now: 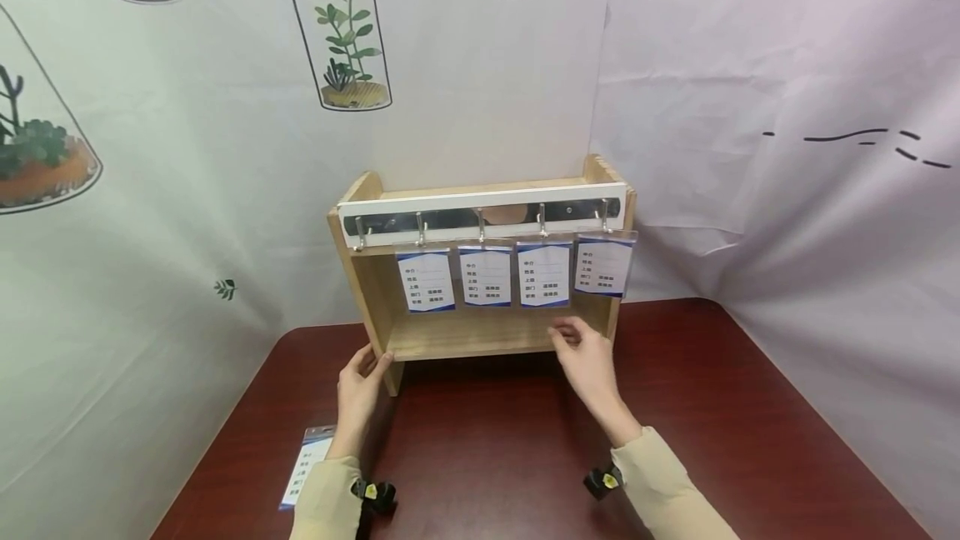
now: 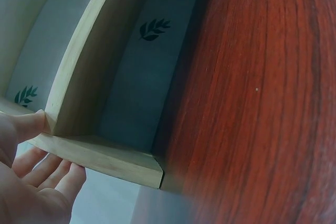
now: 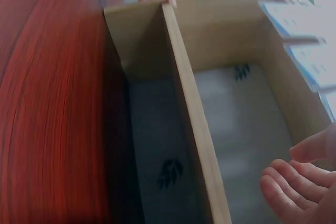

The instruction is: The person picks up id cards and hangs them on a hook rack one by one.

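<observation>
A small wooden shelf (image 1: 480,343) stands on the table, with a metal hook rail (image 1: 450,222) on a white strip along its top front. Several clear badge holders (image 1: 486,275) with white and blue cards hang from the hooks, and the leftmost hook (image 1: 359,233) is bare. My left hand (image 1: 360,390) grips the shelf's left side panel, thumb at the front corner and fingers round the outside (image 2: 52,171). In front of the shelf's right part, below the badges, my right hand (image 1: 587,361) hovers with loosely bent fingers (image 3: 294,187) and holds nothing.
Another badge holder (image 1: 309,465) lies on the dark red table (image 1: 480,457) at the left, partly under my left forearm in the head view. A white curtain (image 1: 480,107) with printed plants hangs behind the shelf and down both sides.
</observation>
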`<move>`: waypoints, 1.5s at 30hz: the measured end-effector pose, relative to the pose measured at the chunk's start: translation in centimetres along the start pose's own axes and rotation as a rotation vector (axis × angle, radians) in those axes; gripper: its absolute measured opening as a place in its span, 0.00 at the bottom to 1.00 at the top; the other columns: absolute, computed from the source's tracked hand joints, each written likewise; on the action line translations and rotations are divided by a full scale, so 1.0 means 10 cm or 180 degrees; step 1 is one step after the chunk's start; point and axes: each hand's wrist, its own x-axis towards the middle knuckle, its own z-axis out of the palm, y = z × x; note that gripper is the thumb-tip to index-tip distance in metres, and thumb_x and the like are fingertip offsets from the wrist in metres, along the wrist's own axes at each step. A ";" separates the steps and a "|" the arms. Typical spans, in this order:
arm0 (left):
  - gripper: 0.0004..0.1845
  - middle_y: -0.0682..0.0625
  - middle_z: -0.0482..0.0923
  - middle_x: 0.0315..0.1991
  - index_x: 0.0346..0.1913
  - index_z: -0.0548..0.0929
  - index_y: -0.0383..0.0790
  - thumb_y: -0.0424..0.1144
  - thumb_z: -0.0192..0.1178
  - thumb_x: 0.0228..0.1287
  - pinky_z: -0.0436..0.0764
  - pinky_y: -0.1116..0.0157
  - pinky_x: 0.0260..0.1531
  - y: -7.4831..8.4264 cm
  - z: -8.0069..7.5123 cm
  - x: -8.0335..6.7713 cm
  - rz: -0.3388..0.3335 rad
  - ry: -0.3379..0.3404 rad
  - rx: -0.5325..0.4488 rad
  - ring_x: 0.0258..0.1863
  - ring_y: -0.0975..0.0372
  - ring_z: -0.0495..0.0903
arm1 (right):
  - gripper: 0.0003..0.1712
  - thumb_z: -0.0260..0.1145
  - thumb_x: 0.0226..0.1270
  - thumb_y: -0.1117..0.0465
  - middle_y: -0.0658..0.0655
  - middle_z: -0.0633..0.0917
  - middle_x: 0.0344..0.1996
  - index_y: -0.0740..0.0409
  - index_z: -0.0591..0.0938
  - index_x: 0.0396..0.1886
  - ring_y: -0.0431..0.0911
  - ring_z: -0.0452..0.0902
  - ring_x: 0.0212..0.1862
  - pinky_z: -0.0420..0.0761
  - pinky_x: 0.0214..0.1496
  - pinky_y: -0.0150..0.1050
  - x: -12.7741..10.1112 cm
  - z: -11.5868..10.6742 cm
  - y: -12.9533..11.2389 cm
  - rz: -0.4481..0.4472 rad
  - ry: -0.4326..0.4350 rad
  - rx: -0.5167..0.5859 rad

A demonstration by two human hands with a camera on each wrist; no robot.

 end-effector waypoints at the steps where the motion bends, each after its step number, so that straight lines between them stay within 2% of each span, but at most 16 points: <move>1: 0.28 0.32 0.76 0.62 0.66 0.75 0.29 0.40 0.66 0.69 0.76 0.51 0.61 0.00 0.00 0.00 -0.0001 0.0002 -0.0001 0.63 0.46 0.76 | 0.10 0.69 0.67 0.65 0.58 0.90 0.36 0.64 0.87 0.45 0.51 0.87 0.38 0.87 0.40 0.41 0.01 -0.05 0.04 0.0030 0.0054 -0.0030; 9: 0.27 0.32 0.77 0.62 0.66 0.75 0.29 0.39 0.66 0.69 0.77 0.52 0.61 0.00 0.01 0.00 0.0005 0.0000 -0.0002 0.62 0.47 0.76 | 0.11 0.69 0.68 0.61 0.57 0.90 0.37 0.59 0.88 0.47 0.47 0.87 0.38 0.77 0.34 0.22 0.02 -0.50 0.33 0.0272 0.0426 -0.0265; 16: 0.27 0.32 0.77 0.62 0.66 0.75 0.29 0.40 0.66 0.69 0.79 0.61 0.58 0.02 0.00 0.00 -0.0002 -0.0028 -0.0053 0.62 0.47 0.76 | 0.11 0.69 0.69 0.59 0.57 0.91 0.38 0.57 0.88 0.47 0.24 0.77 0.32 0.73 0.32 0.19 0.03 -0.78 0.50 0.0386 0.0642 -0.0447; 19: 0.28 0.32 0.76 0.63 0.67 0.74 0.29 0.41 0.66 0.70 0.78 0.62 0.59 0.04 -0.02 0.00 -0.0003 -0.0041 -0.0047 0.63 0.47 0.76 | 0.12 0.68 0.70 0.58 0.58 0.90 0.38 0.57 0.88 0.48 0.23 0.76 0.32 0.73 0.32 0.19 0.04 -0.83 0.54 0.0390 0.0638 -0.0474; 24: 0.30 0.32 0.75 0.64 0.68 0.73 0.29 0.43 0.66 0.70 0.76 0.57 0.62 0.04 -0.02 0.01 -0.0018 -0.0056 -0.0041 0.64 0.47 0.75 | 0.15 0.69 0.70 0.54 0.58 0.90 0.39 0.57 0.87 0.50 0.27 0.79 0.35 0.74 0.34 0.18 0.07 -0.82 0.55 0.0366 0.0551 -0.0433; 31: 0.29 0.31 0.75 0.63 0.67 0.74 0.29 0.41 0.66 0.69 0.75 0.50 0.63 0.01 0.00 0.01 -0.0023 -0.0036 -0.0013 0.64 0.46 0.75 | 0.21 0.72 0.67 0.54 0.60 0.89 0.43 0.61 0.85 0.54 0.22 0.76 0.37 0.75 0.38 0.15 0.08 -0.74 0.62 0.0383 0.0427 -0.0184; 34: 0.29 0.31 0.75 0.63 0.67 0.74 0.29 0.41 0.66 0.70 0.75 0.50 0.63 0.01 -0.01 0.00 -0.0021 -0.0038 -0.0002 0.64 0.46 0.75 | 0.22 0.73 0.67 0.55 0.62 0.88 0.46 0.62 0.84 0.55 0.30 0.81 0.41 0.75 0.39 0.15 0.11 -0.69 0.63 0.0378 0.0383 -0.0109; 39: 0.29 0.32 0.75 0.64 0.68 0.73 0.29 0.42 0.65 0.70 0.75 0.51 0.63 0.04 -0.01 -0.01 -0.0043 -0.0073 -0.0007 0.64 0.46 0.75 | 0.23 0.73 0.67 0.57 0.64 0.87 0.49 0.62 0.82 0.59 0.53 0.85 0.50 0.75 0.40 0.14 0.13 -0.61 0.67 0.0423 0.0325 0.0000; 41: 0.30 0.32 0.75 0.64 0.68 0.73 0.29 0.42 0.65 0.70 0.74 0.51 0.63 0.06 -0.01 -0.02 -0.0051 -0.0084 -0.0025 0.64 0.47 0.75 | 0.24 0.72 0.67 0.58 0.65 0.87 0.50 0.62 0.81 0.59 0.56 0.85 0.51 0.75 0.39 0.14 0.13 -0.58 0.69 0.0441 0.0302 0.0024; 45: 0.30 0.32 0.74 0.64 0.69 0.72 0.29 0.42 0.65 0.70 0.75 0.52 0.63 0.06 -0.02 -0.03 -0.0059 -0.0099 -0.0045 0.64 0.47 0.75 | 0.24 0.72 0.67 0.56 0.64 0.87 0.51 0.61 0.81 0.59 0.55 0.85 0.52 0.77 0.38 0.18 0.13 -0.53 0.72 0.0479 0.0294 -0.0093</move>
